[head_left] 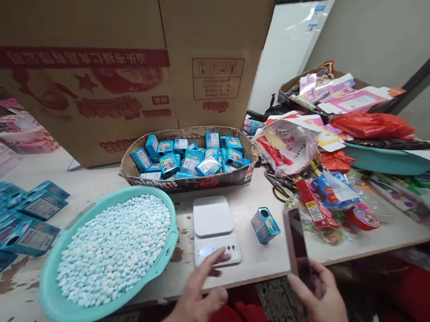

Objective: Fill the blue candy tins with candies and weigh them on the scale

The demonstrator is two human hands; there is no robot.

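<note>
My left hand (197, 299) reaches over the front of a white digital kitchen scale (213, 217), fingers stretched out by its lit display and buttons. Whether a fingertip touches the scale, I cannot tell. The scale's platform carries nothing. In my right hand (324, 298) a smartphone (297, 243) stands upright, gripped by its lower part. Just left of the phone, a small blue box (265, 224) stands on the table. Left of the scale lies a turquoise plastic basin (56, 309) filled with pale blue and white candies (114, 251).
A cut-down cardboard tray (187, 182) of small blue boxes stands behind the scale, before a large carton (121, 89). More blue boxes (34, 237) are stacked at left. Scissors (279, 193), candy packets (316, 205) and a red bag (374, 126) crowd the right side.
</note>
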